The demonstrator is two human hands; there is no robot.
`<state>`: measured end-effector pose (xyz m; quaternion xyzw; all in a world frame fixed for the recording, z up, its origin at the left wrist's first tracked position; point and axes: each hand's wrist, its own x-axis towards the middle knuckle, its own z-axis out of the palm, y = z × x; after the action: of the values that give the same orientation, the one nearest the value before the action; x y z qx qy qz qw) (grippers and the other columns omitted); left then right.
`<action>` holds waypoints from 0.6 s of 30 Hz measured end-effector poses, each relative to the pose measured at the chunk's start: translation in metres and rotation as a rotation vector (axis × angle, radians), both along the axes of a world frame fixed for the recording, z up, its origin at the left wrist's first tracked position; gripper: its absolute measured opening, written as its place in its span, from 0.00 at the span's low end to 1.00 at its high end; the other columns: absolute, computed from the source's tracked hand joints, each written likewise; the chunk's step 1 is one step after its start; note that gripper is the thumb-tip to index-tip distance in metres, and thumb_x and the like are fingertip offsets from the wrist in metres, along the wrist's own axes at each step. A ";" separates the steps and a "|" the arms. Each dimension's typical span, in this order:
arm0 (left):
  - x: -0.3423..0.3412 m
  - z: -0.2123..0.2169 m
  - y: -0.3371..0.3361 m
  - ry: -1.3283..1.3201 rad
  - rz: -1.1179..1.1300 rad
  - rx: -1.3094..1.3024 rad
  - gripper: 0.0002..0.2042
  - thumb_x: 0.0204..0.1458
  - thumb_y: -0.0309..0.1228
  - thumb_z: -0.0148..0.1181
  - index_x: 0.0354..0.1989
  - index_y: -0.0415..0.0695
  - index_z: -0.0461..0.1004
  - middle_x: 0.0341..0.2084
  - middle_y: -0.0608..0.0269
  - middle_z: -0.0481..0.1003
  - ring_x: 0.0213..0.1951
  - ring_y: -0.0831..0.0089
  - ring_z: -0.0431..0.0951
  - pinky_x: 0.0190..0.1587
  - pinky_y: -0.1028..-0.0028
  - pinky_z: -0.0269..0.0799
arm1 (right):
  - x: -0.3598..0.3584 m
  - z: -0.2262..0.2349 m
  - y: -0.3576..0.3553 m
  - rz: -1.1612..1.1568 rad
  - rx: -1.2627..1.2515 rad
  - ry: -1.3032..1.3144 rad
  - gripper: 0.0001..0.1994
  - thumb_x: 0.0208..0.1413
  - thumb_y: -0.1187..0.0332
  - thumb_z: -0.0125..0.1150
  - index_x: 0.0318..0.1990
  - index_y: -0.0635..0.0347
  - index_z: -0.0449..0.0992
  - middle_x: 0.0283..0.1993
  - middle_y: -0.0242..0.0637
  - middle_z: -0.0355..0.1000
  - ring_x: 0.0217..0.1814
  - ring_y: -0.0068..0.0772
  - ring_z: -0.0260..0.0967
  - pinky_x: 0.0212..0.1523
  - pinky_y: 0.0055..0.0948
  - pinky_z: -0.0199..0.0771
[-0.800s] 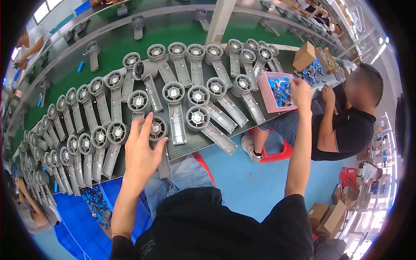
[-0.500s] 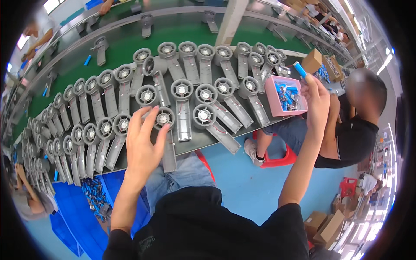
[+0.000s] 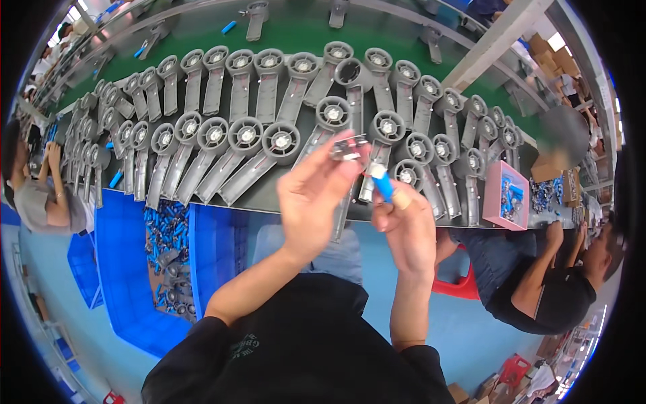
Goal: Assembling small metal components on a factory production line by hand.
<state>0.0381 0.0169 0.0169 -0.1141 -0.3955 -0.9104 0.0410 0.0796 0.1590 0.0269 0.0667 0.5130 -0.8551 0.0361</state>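
My left hand (image 3: 309, 198) is closed in a pinch on a small circuit board (image 3: 348, 149) with shiny metal parts. Close beside it, my right hand (image 3: 409, 225) grips a blue cylindrical battery (image 3: 382, 184), its pale end tilted up toward the left hand. Whether wires join board and battery is too small to tell. Both hands hover over the front edge of the bench, above grey handheld-fan housings. One such housing (image 3: 280, 140) lies just left of my hands with its handle shell open. Another fan housing (image 3: 387, 126) lies behind my right hand.
Rows of grey fan housings (image 3: 192, 128) cover the bench. A pink box (image 3: 490, 196) of blue batteries stands at its right end. Blue crates (image 3: 121, 296) with batteries and parts sit below left. Beyond runs a green conveyor (image 3: 202, 42). A co-worker (image 3: 558, 296) sits at the right.
My right hand has brought the battery from beside the pink box to the middle. My left hand, open over a fan before, now pinches the small board. The view has turned right.
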 end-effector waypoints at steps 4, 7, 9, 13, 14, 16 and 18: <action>-0.008 0.004 -0.038 0.112 0.016 -0.160 0.15 0.62 0.25 0.54 0.56 0.31 0.71 0.49 0.49 0.77 0.50 0.67 0.77 0.57 0.67 0.70 | 0.005 -0.011 -0.010 -0.062 0.443 0.080 0.10 0.63 0.72 0.55 0.47 0.68 0.77 0.38 0.32 0.71 0.28 0.16 0.65 0.31 0.19 0.66; -0.006 0.008 -0.062 0.014 -0.073 -0.231 0.16 0.61 0.24 0.55 0.56 0.35 0.71 0.44 0.52 0.78 0.41 0.71 0.79 0.48 0.72 0.74 | 0.011 -0.025 0.003 -0.126 0.856 0.162 0.08 0.58 0.78 0.60 0.45 0.66 0.79 0.38 0.30 0.71 0.28 0.13 0.64 0.30 0.16 0.64; -0.005 0.006 -0.071 -0.012 -0.125 -0.684 0.14 0.59 0.23 0.55 0.53 0.39 0.75 0.35 0.62 0.78 0.31 0.79 0.75 0.35 0.75 0.72 | 0.015 -0.031 0.001 -0.144 0.851 0.140 0.09 0.54 0.81 0.63 0.43 0.66 0.79 0.37 0.30 0.70 0.26 0.10 0.63 0.27 0.13 0.61; -0.008 -0.010 -0.063 0.554 -0.025 -1.245 0.10 0.51 0.23 0.63 0.42 0.42 0.80 0.22 0.61 0.71 0.20 0.69 0.73 0.23 0.72 0.68 | 0.018 -0.041 -0.005 -0.150 0.904 0.142 0.08 0.55 0.80 0.62 0.43 0.66 0.79 0.39 0.32 0.71 0.23 0.10 0.63 0.22 0.12 0.61; -0.005 -0.014 -0.057 0.550 -0.025 -1.246 0.10 0.51 0.23 0.63 0.42 0.42 0.80 0.22 0.61 0.71 0.20 0.69 0.73 0.23 0.72 0.68 | 0.017 -0.043 -0.006 -0.183 0.895 0.153 0.08 0.56 0.80 0.62 0.43 0.66 0.79 0.40 0.33 0.72 0.23 0.10 0.64 0.21 0.12 0.62; -0.002 -0.018 -0.047 0.611 0.017 -1.389 0.06 0.50 0.26 0.65 0.36 0.43 0.79 0.21 0.61 0.70 0.19 0.63 0.73 0.21 0.69 0.68 | 0.016 -0.047 -0.008 -0.198 0.873 0.157 0.08 0.56 0.80 0.62 0.43 0.66 0.79 0.41 0.34 0.72 0.23 0.10 0.65 0.21 0.13 0.63; 0.001 -0.019 -0.038 0.624 0.062 -1.451 0.05 0.49 0.26 0.65 0.34 0.43 0.79 0.21 0.61 0.69 0.19 0.62 0.73 0.21 0.67 0.69 | 0.015 -0.051 -0.010 -0.213 0.850 0.161 0.08 0.56 0.80 0.61 0.44 0.67 0.79 0.42 0.35 0.73 0.22 0.11 0.66 0.20 0.13 0.64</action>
<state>0.0389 -0.0210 -0.0023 -0.3513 -0.8639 -0.3494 0.0906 0.0949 0.1489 -0.0245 0.0612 0.8102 -0.5698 -0.1230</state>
